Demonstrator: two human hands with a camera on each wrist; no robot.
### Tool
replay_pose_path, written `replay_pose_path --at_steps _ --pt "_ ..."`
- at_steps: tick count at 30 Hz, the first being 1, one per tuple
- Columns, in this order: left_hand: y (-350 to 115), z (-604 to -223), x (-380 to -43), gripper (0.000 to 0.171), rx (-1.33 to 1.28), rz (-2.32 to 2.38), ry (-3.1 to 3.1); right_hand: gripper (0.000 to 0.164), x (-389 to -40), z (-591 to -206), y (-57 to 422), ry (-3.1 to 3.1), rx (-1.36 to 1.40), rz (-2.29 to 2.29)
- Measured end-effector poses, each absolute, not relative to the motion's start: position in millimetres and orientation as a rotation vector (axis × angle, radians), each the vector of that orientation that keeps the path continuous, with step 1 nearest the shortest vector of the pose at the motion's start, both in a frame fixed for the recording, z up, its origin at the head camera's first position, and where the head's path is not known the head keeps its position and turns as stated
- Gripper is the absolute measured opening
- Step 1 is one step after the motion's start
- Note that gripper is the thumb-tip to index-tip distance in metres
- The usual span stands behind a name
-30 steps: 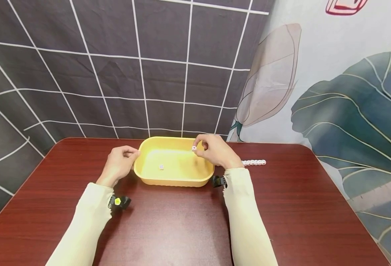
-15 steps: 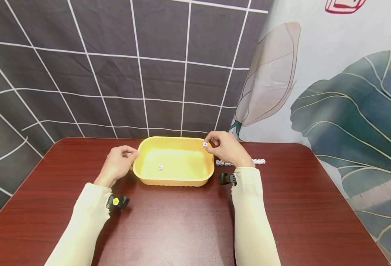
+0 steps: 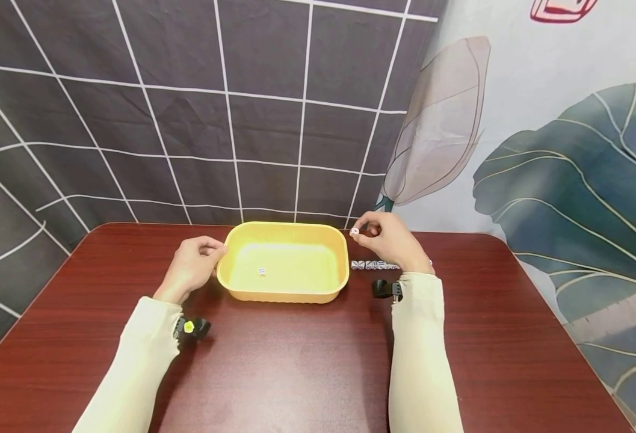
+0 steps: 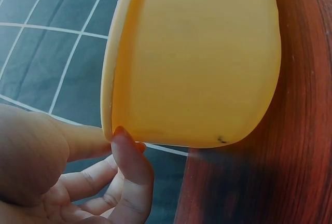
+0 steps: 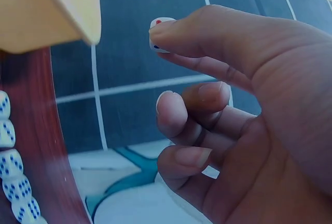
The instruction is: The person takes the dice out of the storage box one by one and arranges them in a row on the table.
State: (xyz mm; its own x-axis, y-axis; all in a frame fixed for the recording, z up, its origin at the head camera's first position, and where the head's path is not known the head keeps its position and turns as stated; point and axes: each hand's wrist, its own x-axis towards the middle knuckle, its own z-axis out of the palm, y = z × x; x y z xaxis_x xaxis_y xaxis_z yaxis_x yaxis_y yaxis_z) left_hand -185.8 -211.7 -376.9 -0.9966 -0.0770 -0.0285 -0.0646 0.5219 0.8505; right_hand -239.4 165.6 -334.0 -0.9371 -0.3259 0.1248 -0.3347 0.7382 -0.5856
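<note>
My left hand (image 3: 190,267) pinches the left rim of a yellow plastic tub (image 3: 282,297); the left wrist view shows the thumb (image 4: 132,164) against the tub wall (image 4: 197,79). Inside the tub lies one white die (image 3: 262,272). Just beyond the tub's right rim, my right hand (image 3: 390,237) holds another white die (image 3: 354,231) in the air between thumb and index finger. A red pip shows on this die (image 5: 158,23) in the right wrist view, and the other fingers curl loosely below.
A row of white dice (image 3: 372,264) runs rightward along the table from beside the tub, partly hidden by my right hand. The reddish-brown table (image 3: 296,361) ends at a dark gridded curtain (image 3: 263,120) and a leaf-patterned one (image 3: 567,180).
My right hand has moved right with its die, from over the tub to outside its right rim. The near end of the dice row has come into view. My left hand stays put.
</note>
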Motion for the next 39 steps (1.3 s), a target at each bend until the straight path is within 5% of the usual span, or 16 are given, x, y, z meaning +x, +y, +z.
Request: replay_pose_path --at_steps 39 --pt "-211 -375 -185 0.028 0.135 -1.530 -2.738 0.014 -232 -344 235 -2.918 0.321 0.942"
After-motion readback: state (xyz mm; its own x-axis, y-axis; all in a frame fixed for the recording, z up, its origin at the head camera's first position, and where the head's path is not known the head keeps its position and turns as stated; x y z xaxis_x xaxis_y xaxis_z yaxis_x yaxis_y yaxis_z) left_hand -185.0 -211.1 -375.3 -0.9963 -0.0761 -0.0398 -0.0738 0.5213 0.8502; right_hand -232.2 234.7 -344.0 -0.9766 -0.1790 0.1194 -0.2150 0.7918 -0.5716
